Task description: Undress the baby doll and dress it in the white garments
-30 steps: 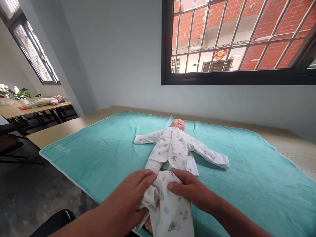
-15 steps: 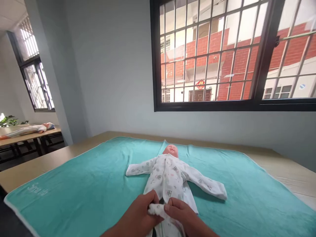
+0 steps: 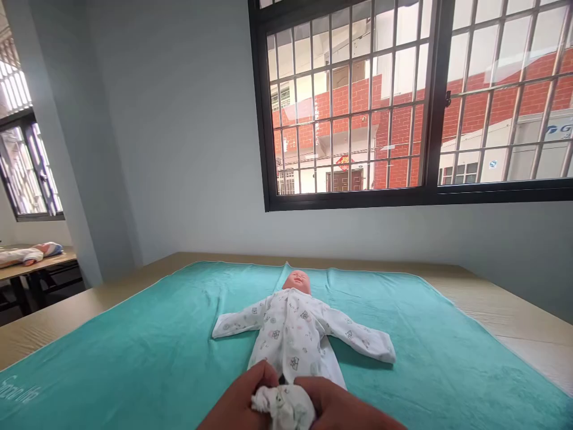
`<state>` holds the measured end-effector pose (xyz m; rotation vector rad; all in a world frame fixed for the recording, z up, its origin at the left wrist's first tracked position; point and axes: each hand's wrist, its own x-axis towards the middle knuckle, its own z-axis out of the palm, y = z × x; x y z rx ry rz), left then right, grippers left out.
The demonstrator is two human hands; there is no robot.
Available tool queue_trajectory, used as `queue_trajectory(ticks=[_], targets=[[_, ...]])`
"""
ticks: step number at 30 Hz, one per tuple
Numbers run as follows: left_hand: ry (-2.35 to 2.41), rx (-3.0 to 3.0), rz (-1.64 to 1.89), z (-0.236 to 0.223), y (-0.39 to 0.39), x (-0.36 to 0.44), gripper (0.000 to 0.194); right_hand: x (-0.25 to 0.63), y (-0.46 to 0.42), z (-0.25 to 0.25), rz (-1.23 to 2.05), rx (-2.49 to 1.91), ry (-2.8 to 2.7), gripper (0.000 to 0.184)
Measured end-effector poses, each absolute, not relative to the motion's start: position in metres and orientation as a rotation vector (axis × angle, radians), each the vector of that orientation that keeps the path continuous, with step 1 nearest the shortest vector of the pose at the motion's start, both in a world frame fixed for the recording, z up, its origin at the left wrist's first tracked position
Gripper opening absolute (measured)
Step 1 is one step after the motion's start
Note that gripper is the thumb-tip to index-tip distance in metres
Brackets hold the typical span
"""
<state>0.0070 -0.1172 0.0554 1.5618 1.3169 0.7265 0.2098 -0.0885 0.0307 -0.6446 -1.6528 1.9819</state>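
A baby doll [image 3: 298, 280] lies on its back on a turquoise blanket [image 3: 147, 346], dressed in a white printed top [image 3: 290, 325] with its sleeves spread to both sides. Below the hem, at the bottom of the view, my left hand [image 3: 246, 394] and my right hand [image 3: 338, 403] are close together. Both are closed on a bunched white printed cloth garment [image 3: 286, 406], gathered into folds between the thumbs. It looks like baby pants, but its lower part is cut off by the frame. The doll's legs are hidden behind my hands.
The blanket covers most of a wooden table [image 3: 528, 304] set against a grey wall [image 3: 192, 149]. A barred window [image 3: 349, 113] is above it. At the far left, another table [image 3: 45, 266] carries a wrapped bundle [image 3: 27, 255].
The view has turned to the right and tilted up slightly. Between my hands the garment is more bunched up, with its gathered folds now facing me. The doll lies as before.
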Motion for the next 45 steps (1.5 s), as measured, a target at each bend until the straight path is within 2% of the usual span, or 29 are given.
queue_trajectory(ticks=[4, 6, 9, 12, 18, 21, 23, 28, 30, 33, 37, 40, 45], targets=[[1.073, 1.500, 0.655, 0.064, -0.119, 0.006, 0.037, 0.191, -0.086, 0.012, 1.894, -0.698, -1.378, 0.031], [1.124, 1.537, 0.629, 0.069, -0.122, 0.009, 0.044, 0.185, -0.087, 0.005, 1.836, -0.733, -1.260, 0.026], [1.299, 1.642, 0.605, 0.073, -0.127, 0.016, 0.034, 0.182, -0.094, 0.002, 1.758, -0.825, -1.195, 0.018], [1.261, 1.597, 0.691, 0.072, -0.129, 0.017, 0.013, 0.184, -0.099, 0.008, 1.746, -0.869, -1.235, 0.024], [0.961, 0.936, 0.830, 0.055, -0.122, 0.002, 0.022, 0.195, -0.093, 0.021, 1.870, -0.751, -1.560, 0.035], [0.928, 0.906, 0.820, 0.055, -0.119, -0.002, 0.023, 0.200, -0.088, 0.022, 2.001, -0.662, -1.746, 0.038], [0.983, 1.029, 0.742, 0.060, -0.120, -0.003, 0.023, 0.200, -0.086, 0.017, 2.046, -0.609, -1.672, 0.039], [1.103, 1.520, 0.414, 0.074, -0.119, -0.001, 0.052, 0.196, -0.090, -0.004, 2.036, -0.540, -1.260, 0.032], [1.057, 1.512, 0.391, 0.074, -0.118, 0.001, 0.055, 0.196, -0.091, -0.010, 2.059, -0.538, -1.201, 0.032], [0.969, 1.336, 0.510, 0.071, -0.118, 0.002, 0.041, 0.198, -0.089, -0.007, 2.054, -0.512, -1.232, 0.032], [0.855, 1.070, 0.696, 0.070, -0.123, 0.004, 0.018, 0.202, -0.085, 0.012, 2.061, -0.552, -1.649, 0.037], [0.903, 1.100, 0.731, 0.067, -0.122, 0.006, 0.020, 0.204, -0.086, 0.020, 2.073, -0.635, -1.841, 0.045], [0.971, 1.442, 0.567, 0.063, -0.112, 0.005, 0.033, 0.202, -0.094, 0.007, 2.168, -0.542, -1.435, 0.037]])
